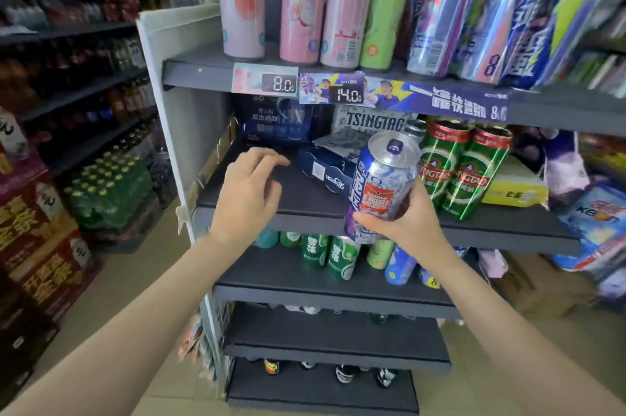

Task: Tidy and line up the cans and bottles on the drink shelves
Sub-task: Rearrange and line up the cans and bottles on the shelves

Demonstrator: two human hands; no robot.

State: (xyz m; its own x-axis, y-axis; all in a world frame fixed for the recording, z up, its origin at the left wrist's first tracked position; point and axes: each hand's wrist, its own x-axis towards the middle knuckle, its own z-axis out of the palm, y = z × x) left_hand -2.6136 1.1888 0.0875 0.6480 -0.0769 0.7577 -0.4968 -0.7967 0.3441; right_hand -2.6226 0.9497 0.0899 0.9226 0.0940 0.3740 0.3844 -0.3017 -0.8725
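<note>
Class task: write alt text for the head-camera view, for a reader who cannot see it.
A person's right hand grips a blue and silver can in front of a dark drink shelf, while the left hand hovers open over a bare part of it. Two green Tsingtao cans stand upright to the right; tall pink cans line the shelf above.

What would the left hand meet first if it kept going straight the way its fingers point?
Probably the dark blue pack lying on the shelf, just past the left hand; depth is unclear.
</note>
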